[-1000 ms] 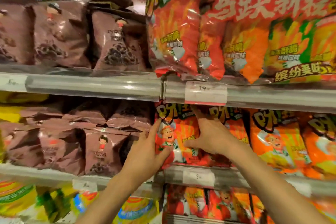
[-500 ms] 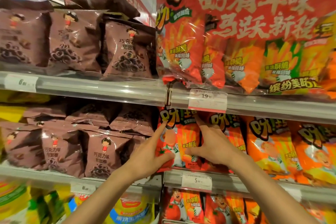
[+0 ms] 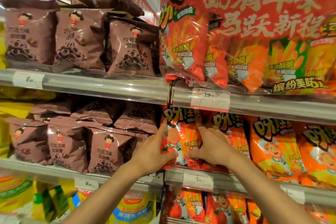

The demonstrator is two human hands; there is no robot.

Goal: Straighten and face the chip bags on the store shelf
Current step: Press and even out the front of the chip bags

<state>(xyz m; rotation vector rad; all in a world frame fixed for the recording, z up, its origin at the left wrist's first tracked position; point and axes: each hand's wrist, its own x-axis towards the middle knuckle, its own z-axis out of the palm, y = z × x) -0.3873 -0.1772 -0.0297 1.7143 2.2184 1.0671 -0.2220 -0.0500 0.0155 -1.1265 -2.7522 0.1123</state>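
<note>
head view looks up at a store shelf [image 3: 101, 87] stacked with snack bags. both hands are on one red chip bag [image 3: 181, 138] that stands upright at the left end of the middle shelf's right section, just under the 19 price tag [image 3: 210, 99] and above the 5 price tag [image 3: 198, 180]. the left hand [image 3: 154, 154] lies against the bag's left edge with its forefinger stretched straight up along that edge and its thumb pressed across the lower front; the fingers look mostly straight rather than curled round the bag. the right hand [image 3: 212, 145] lies on the bag's right side, forefinger pointing up toward the top printed logo, thumb pointing left across the lower front so that the two thumbs nearly meet; the other fingers reach to the seam between this bag and the next. just right of it stand the orange chip bags [image 3: 272, 149] in a row, faces forward. left of the red bag are brown chocolate-ring bags [image 3: 107, 151], some upright and some lying flat on top. on the shelf above sits a large red multipack [image 3: 254, 32] wrapped in clear film.
</note>
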